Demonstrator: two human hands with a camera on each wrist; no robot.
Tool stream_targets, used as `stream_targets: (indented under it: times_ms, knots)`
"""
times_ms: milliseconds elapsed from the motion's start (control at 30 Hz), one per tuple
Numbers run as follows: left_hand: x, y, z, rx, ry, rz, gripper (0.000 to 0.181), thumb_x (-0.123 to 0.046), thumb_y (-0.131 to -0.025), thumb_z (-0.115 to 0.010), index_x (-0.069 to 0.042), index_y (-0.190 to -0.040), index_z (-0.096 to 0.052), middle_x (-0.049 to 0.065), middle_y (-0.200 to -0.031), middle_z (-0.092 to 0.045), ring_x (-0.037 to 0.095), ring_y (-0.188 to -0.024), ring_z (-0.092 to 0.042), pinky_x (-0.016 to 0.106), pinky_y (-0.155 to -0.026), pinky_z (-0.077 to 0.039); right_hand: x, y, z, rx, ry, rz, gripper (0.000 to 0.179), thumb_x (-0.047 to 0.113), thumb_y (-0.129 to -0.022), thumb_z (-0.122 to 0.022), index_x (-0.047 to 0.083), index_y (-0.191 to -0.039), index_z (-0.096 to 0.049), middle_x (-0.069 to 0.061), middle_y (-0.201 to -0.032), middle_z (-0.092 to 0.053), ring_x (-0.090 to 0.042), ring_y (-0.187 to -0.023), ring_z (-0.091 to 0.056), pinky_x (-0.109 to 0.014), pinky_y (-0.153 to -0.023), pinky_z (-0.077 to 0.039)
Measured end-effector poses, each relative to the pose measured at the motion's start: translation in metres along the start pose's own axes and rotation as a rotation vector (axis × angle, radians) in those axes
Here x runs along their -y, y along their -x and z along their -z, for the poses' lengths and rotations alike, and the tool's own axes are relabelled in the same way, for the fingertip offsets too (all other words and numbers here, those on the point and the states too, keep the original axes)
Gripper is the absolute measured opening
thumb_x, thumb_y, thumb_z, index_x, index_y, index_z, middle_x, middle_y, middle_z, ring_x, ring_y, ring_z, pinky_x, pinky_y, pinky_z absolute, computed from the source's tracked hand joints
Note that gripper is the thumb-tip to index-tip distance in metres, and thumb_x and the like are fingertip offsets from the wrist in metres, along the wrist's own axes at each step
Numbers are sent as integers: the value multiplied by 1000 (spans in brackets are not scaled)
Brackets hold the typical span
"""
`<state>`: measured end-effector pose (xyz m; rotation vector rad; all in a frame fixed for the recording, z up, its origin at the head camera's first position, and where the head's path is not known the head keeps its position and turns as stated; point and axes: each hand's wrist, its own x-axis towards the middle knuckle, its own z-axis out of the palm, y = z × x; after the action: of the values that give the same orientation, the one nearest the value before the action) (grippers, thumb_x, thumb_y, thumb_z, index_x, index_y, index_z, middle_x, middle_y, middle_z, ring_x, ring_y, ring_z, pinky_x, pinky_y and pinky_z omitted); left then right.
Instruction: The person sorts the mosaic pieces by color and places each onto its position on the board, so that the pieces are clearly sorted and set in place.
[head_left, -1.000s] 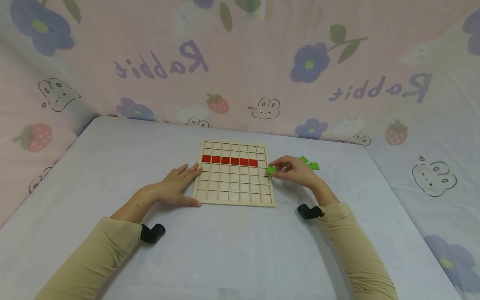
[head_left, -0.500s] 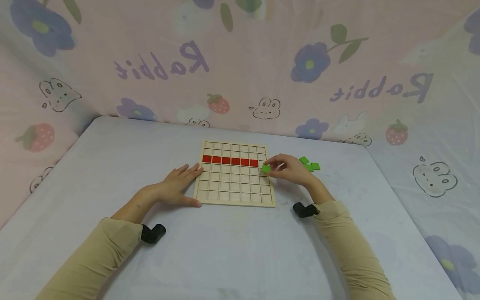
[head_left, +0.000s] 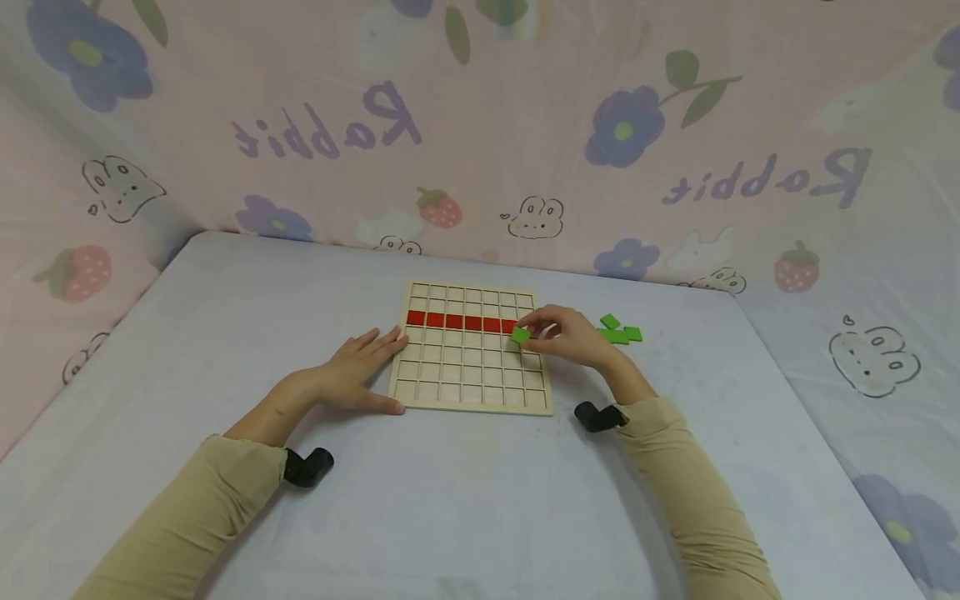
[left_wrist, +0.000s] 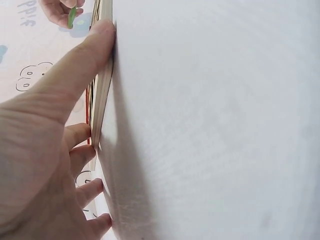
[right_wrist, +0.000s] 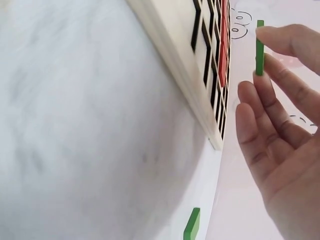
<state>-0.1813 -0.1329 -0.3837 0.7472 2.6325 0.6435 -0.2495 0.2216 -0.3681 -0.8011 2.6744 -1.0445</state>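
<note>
A wooden grid board [head_left: 471, 408] lies flat on the white table, with a row of several red square tiles [head_left: 453, 322] set in its cells. My left hand [head_left: 348, 372] rests at the board's left side, fingers spread and straight, thumb at the near left corner; the left wrist view shows the thumb [left_wrist: 75, 70] on the board's edge. My right hand [head_left: 570, 335] pinches a green square tile [head_left: 521, 334] between thumb and fingers, over the board's right side near the end of the red row. In the right wrist view that green tile [right_wrist: 260, 47] stands edge-on above the grid.
Several loose green tiles [head_left: 632, 333] lie on the table [head_left: 465, 500] to the right of the board, behind my right hand. A patterned cloth [head_left: 480, 125] hangs behind the table. Each wrist carries a black camera mount [head_left: 307, 467].
My right hand has moved left with the green tile, from the board's right edge to over the grid. The loose green tiles show more fully. My left hand stays in place.
</note>
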Motion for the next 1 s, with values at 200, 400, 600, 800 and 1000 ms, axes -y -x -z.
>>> stream_targets:
  times_ms: [200,400,600,800,1000]
  knots:
    - [-1,1,2,-1,-1,-2,102,-49,-81,-72,-3,-153,-17,18,-161,-7,46,-145,0,64,-114,-1,6,-5,-1,4,-10,-14,34,12,-83,-75,4,-115,-67,-10,-97,-65,-21,-91,-60,-36,-84,-51]
    - [0,0,2,0,-2,-2,102,-49,-80,-72,-3,-153,-17,18,-160,-8,47,-145,-1,65,-114,-2,12,-12,-5,18,-35,6,34,11,-84,-74,2,-116,-66,-11,-101,-66,-22,-93,-60,-38,-86,-51]
    - [3,-2,-1,8,-12,2,102,-51,-81,-71,-4,-153,-16,17,-161,-6,46,-145,0,64,-114,-1,16,-19,-12,32,-39,-12,34,12,-84,-73,4,-117,-66,-9,-97,-65,-20,-90,-59,-36,-85,-52]
    - [5,-2,-2,6,-9,9,103,-50,-81,-71,-4,-153,-16,16,-161,-6,45,-146,1,65,-114,-1,20,-28,-19,30,-39,14,33,12,-84,-73,5,-115,-67,-8,-95,-65,-17,-86,-60,-31,-81,-52]
    - [4,-2,-1,11,-25,5,102,-51,-81,-70,-4,-153,-15,17,-161,-7,46,-145,0,65,-114,-3,24,-36,-29,35,-57,12,33,14,-82,-76,7,-113,-69,-7,-94,-67,-17,-83,-60,-29,-75,-50]
